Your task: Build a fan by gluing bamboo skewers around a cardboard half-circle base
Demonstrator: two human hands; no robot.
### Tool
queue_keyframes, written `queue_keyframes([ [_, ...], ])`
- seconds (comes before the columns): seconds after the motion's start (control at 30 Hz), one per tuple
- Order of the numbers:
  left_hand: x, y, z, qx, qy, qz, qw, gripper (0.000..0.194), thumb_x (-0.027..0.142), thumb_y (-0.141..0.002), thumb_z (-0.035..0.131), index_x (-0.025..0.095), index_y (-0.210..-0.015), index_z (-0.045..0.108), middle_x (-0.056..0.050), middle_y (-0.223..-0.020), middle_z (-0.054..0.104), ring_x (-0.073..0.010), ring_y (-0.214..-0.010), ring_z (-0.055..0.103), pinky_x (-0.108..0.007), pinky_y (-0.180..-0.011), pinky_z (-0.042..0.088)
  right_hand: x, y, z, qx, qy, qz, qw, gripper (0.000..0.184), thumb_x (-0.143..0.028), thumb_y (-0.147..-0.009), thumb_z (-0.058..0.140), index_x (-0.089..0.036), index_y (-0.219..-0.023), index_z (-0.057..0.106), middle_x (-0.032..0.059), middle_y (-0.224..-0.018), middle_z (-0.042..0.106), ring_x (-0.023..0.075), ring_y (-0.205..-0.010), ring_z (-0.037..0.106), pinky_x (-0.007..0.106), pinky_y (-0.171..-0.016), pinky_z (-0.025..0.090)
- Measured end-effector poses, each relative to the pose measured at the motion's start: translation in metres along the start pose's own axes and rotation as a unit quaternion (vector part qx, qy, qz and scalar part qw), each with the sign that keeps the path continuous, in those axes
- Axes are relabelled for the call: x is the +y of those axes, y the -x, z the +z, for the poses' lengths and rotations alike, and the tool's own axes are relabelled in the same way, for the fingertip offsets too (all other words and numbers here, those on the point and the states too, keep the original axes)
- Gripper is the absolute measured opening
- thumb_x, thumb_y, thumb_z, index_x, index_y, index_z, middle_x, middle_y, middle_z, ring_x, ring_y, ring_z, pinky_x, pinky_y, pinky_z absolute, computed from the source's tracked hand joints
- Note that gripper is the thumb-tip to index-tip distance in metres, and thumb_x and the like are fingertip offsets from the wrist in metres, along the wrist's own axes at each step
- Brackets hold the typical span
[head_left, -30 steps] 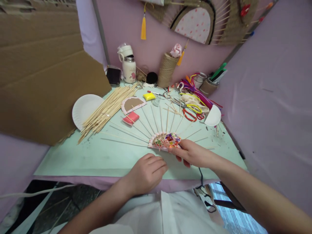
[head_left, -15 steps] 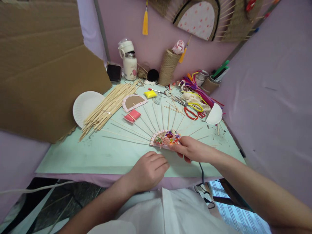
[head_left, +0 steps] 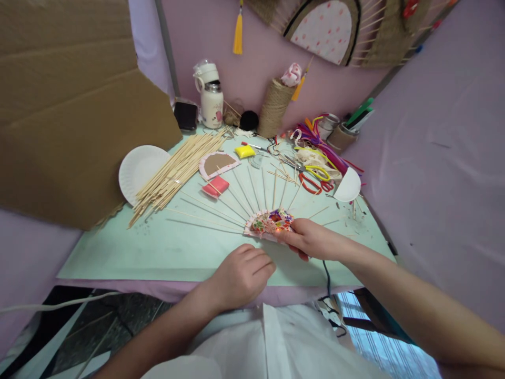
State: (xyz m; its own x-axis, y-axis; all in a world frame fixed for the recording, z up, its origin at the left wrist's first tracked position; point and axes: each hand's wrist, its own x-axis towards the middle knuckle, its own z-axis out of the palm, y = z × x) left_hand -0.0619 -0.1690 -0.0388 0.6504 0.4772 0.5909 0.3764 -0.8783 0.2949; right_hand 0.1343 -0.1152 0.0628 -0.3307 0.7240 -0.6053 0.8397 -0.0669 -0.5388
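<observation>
A half-round piece (head_left: 260,223) with a bright flower pattern and a pink border lies near the front of the table, and thin wooden sticks (head_left: 252,189) fan out from its curved edge. My right hand (head_left: 311,238) is closed at its right end, thumb on top and fingers curled below. A small orange glow shows by the thumb tip, and a dark cord (head_left: 326,273) runs down from beneath this hand. Loosely curled, my left hand (head_left: 246,273) rests at the table's front edge, apart from the piece. Its palm side is hidden, and nothing sticks out of it.
Behind lie a bundle of sticks (head_left: 177,176), a paper plate (head_left: 136,171), a cardboard half-circle (head_left: 219,162), pink (head_left: 215,186) and yellow packets (head_left: 245,151), scissors (head_left: 311,181) and a white half-disc (head_left: 347,185). A bottle (head_left: 212,105) and twine roll (head_left: 274,108) stand at the back. Cardboard (head_left: 79,121) leans left.
The view has shifted very slightly. Both hands and the flower-patterned piece stay almost as they were.
</observation>
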Motion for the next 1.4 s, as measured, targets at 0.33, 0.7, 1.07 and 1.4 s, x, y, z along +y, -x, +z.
queue_keyframes([
  [0.33, 0.001, -0.005, -0.004, 0.027, 0.001, 0.010, 1.000, 0.024, 0.008, -0.091, 0.042, 0.014, -0.091, 0.065, -0.007, -0.086, 0.071, -0.0156, -0.083, 0.063, -0.031, -0.073, 0.049, 0.002, -0.005, -0.004, 0.021, 0.007, 0.010, 1.000, 0.059, -0.065, -0.089, 0.042, -0.020, -0.051, 0.048, 0.0020, -0.045, 0.055, 0.0110, -0.045, 0.046, 0.024, -0.054, 0.036],
  [0.7, 0.000, -0.004, -0.003, 0.023, -0.004, 0.009, 1.000, 0.024, 0.007, -0.091, 0.043, 0.015, -0.089, 0.065, -0.008, -0.086, 0.071, -0.0158, -0.083, 0.063, -0.031, -0.074, 0.048, 0.000, -0.006, -0.009, 0.029, 0.003, 0.005, 1.000, 0.053, -0.056, -0.091, 0.042, -0.020, -0.051, 0.046, 0.0009, -0.044, 0.054, 0.0108, -0.046, 0.045, 0.024, -0.052, 0.035],
  [1.07, 0.000, -0.004, -0.003, 0.030, 0.000, 0.016, 0.999, 0.022, 0.005, -0.089, 0.044, 0.014, -0.092, 0.064, -0.007, -0.088, 0.072, -0.0161, -0.085, 0.064, -0.031, -0.074, 0.048, 0.012, -0.011, -0.014, 0.051, -0.002, 0.014, 0.999, 0.049, -0.058, -0.090, 0.042, -0.020, -0.059, 0.045, 0.0002, -0.047, 0.053, 0.0128, -0.048, 0.053, 0.023, -0.049, 0.036],
  [1.4, -0.002, -0.003, -0.001, 0.024, 0.012, 0.015, 1.000, 0.021, 0.004, -0.088, 0.046, 0.014, -0.096, 0.063, -0.007, -0.091, 0.072, -0.0164, -0.088, 0.065, -0.032, -0.074, 0.048, 0.012, -0.009, -0.020, 0.082, 0.013, 0.043, 0.996, 0.045, -0.054, -0.090, 0.043, -0.020, -0.062, 0.045, -0.0017, -0.048, 0.048, 0.0105, -0.046, 0.047, 0.023, -0.048, 0.034],
])
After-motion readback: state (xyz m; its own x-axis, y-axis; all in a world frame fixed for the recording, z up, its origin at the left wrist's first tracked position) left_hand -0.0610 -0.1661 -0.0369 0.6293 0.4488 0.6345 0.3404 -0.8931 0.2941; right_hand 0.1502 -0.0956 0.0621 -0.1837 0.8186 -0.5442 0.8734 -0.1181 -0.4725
